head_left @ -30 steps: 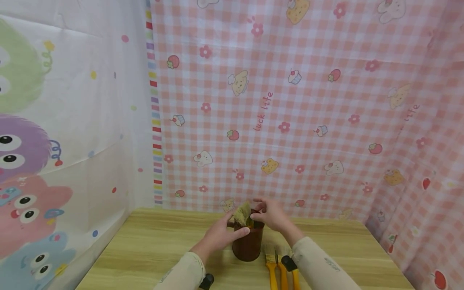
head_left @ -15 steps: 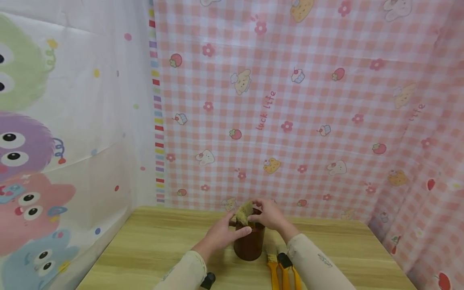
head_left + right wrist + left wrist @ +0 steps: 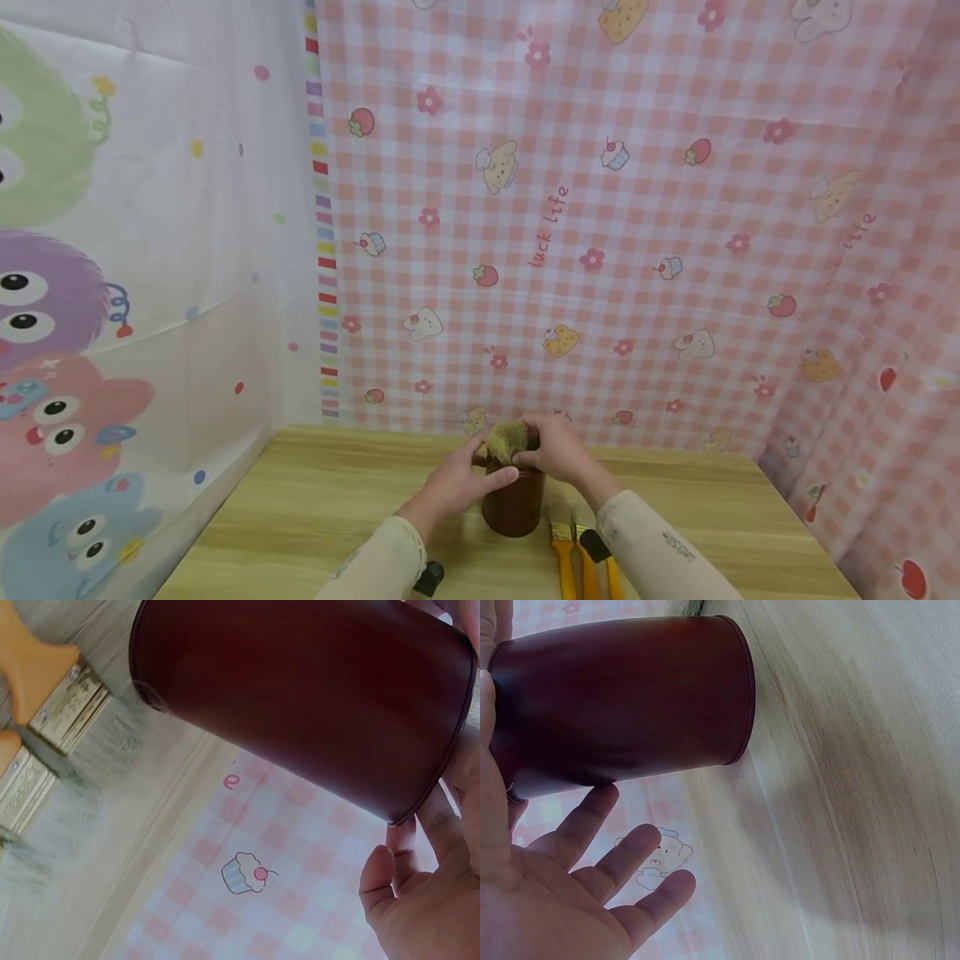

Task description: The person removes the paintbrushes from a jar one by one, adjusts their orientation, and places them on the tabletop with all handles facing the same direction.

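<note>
A dark red-brown cup [image 3: 513,504] stands upright on the wooden table; its smooth side fills much of both wrist views. A khaki, fibrous piece [image 3: 507,439] sits at the cup's mouth, its lower part hidden inside. My left hand [image 3: 457,483] holds the cup near the rim, thumb in front and index finger behind; in the left wrist view the other fingers [image 3: 604,870] spread away from the wall. At the far right of the rim, my right hand [image 3: 564,450] pinches the khaki piece, thumb toward me. Its contact is hidden in the right wrist view.
Several flat brushes with orange handles [image 3: 564,562] lie right of the cup, pale bristles pointing away from me. A black-ended item [image 3: 595,546] lies over them. Another black end [image 3: 429,577] shows beside the left sleeve. A pink checked curtain [image 3: 585,225] hangs behind the table [image 3: 337,500].
The right hand has closed in over the rim, and the khaki piece has turned from upright and narrow to rounded and lower over the mouth. The left hand keeps its hold.
</note>
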